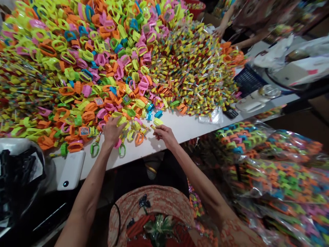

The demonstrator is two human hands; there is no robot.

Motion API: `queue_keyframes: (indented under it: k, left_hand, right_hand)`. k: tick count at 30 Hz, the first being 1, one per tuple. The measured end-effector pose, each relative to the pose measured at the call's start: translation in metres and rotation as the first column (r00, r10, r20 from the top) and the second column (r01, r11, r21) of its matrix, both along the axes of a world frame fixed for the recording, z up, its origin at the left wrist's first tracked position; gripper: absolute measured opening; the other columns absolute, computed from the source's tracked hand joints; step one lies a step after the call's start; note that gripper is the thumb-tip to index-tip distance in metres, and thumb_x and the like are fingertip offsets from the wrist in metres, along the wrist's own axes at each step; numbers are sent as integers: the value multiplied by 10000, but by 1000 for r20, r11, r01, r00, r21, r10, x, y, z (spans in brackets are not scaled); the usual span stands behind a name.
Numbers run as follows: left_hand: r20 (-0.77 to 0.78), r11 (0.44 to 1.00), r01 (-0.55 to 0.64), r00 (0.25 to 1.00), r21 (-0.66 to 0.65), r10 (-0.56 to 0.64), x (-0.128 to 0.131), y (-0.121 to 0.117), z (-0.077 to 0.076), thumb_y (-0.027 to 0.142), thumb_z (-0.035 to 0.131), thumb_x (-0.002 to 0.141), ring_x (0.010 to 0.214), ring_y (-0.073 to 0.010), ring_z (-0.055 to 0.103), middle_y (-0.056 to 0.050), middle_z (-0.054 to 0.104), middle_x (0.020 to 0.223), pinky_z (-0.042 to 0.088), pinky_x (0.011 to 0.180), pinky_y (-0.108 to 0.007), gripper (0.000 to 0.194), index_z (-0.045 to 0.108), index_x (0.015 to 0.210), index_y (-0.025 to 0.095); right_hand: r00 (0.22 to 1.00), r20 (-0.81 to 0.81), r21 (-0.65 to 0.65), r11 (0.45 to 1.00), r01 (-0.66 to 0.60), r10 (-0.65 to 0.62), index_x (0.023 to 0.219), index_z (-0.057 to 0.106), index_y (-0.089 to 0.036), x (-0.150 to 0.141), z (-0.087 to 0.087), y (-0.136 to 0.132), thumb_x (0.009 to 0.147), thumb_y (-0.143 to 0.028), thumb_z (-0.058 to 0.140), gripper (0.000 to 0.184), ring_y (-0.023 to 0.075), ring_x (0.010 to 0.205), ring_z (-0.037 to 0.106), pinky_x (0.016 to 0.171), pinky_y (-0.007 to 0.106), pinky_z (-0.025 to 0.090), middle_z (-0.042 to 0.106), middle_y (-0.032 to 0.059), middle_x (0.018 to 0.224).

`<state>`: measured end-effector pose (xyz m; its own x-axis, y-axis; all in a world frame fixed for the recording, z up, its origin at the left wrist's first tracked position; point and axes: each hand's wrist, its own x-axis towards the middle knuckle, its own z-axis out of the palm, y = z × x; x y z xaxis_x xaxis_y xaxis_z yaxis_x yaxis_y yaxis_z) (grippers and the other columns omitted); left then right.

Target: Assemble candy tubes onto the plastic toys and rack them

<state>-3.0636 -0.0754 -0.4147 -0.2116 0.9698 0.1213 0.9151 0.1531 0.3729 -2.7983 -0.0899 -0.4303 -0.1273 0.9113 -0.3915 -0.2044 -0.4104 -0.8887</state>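
My left hand (111,132) reaches into the near edge of a big heap of toy plastic watches (102,61) in yellow, orange, pink, green and blue. Its fingers are apart, over a yellow watch, and part of them is hidden among the pieces. To the right, my right hand (166,135) pinches a small yellow-and-red tube (152,127) just above the white table (177,125). A yellow watch (158,121) and a blue watch (158,114) lie just beyond those fingertips. Between my hands are an orange watch (139,138) and a green watch (122,150).
Small yellow-and-red tubes (195,68) form a heap at the right; more lie far left. A white power bank (71,169), a black remote (230,112) and a blue basket (248,80) edge the table. Filled plastic bags (277,171) stand lower right. Another person's hand (219,31) is behind.
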Motion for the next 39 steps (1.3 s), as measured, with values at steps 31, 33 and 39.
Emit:
queue_keyframes:
  k: [31,33,39]
  left_hand:
    - [634,943,95,718,319,-287,47,-60,-6,486,815,785,865,-202,734,-35,793,915,593,825,-344,281,787,906,234]
    - [645,937,106,699,334,-309,49,-61,-6,476,822,780,878,-203,738,-37,796,923,594,831,-344,276,783,900,231]
    - [578,916,157,732,370,-360,49,-61,-8,477,823,797,869,-193,731,-36,790,946,591,819,-328,314,803,996,235]
  right_hand:
    - [950,154,379,871,-312,273,909,737,-183,-27,27,-12,848,-489,696,315,100,621,538,569,228,446,660,7,776]
    - [951,196,407,862,-302,240,910,752,-186,-26,26,-11,847,-496,702,321,121,702,578,590,227,448,674,25,832]
    - [937,235,443,830,-338,256,897,770,-188,-23,28,-9,862,-443,693,269,148,799,616,634,237,465,690,49,916]
